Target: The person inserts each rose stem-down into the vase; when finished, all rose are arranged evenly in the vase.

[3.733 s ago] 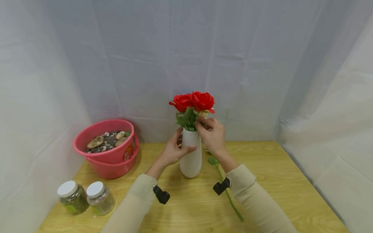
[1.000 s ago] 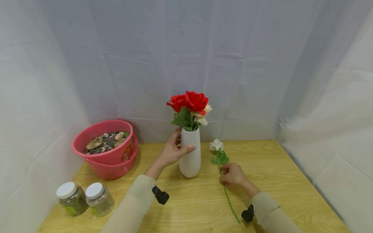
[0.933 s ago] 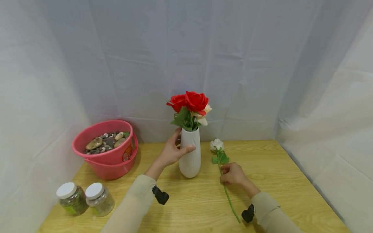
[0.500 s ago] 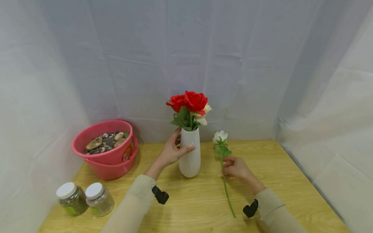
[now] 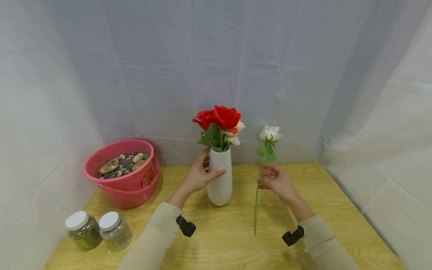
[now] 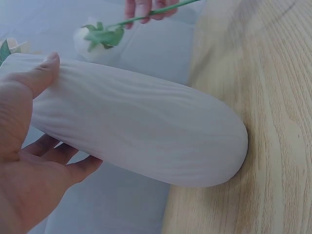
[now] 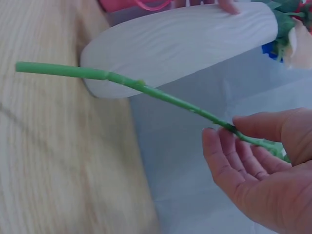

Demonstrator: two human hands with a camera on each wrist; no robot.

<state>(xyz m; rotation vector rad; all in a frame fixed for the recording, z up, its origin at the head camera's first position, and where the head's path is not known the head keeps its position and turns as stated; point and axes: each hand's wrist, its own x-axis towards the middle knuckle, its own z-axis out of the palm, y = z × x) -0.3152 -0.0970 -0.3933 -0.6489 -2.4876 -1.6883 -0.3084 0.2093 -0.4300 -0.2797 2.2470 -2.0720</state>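
Observation:
A ribbed white vase (image 5: 221,183) stands upright on the wooden table, holding red roses (image 5: 227,118), pale cream flowers (image 5: 233,139) and green leaves. My left hand (image 5: 197,178) grips its upper part, thumb across the near side and fingers behind; the left wrist view shows the vase (image 6: 141,122) between thumb and fingers (image 6: 63,158). To the right of the vase, my right hand (image 5: 278,183) pinches the green stem of a white rose (image 5: 270,133). The rose is raised with its bloom up. In the right wrist view the stem (image 7: 170,99) runs from between thumb and fingers, its cut end free.
At the back left a pink bucket (image 5: 129,195) holds pebbles and larger stones (image 5: 110,165). Two jars with white lids, one jar (image 5: 86,232) and another jar (image 5: 116,232), stand at the front left. White sheeting (image 5: 303,93) encloses the table's back and sides.
My right hand moved from the flowers in the vase down to the white rose on the table, took its stem and lifted it upright. The left hand stays on the vase.

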